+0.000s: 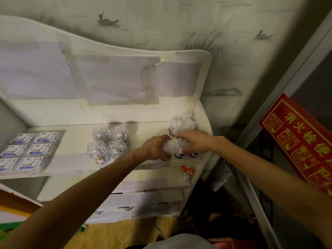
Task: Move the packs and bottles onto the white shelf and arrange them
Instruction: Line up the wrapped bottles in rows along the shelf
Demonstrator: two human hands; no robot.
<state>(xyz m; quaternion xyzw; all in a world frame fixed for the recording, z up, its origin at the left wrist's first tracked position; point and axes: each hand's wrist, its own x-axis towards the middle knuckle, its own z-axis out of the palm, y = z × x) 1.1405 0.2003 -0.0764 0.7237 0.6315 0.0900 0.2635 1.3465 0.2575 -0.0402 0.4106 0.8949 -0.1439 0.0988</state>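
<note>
Bottles: clear, packed with white pieces; four clustered (107, 144) at shelf centre, two more (181, 123) at 1 o'clock by the side wall.
Left hand (156, 148): grip wrapped around a front-row bottle (166, 150).
Right hand (195, 141): grip closed over neighbouring bottles (180, 150).
Packs (27, 151): flat at 9 o'clock.
White shelf (143, 130): open room between the groups; orange wrapper (186, 171) at its front edge.
</note>
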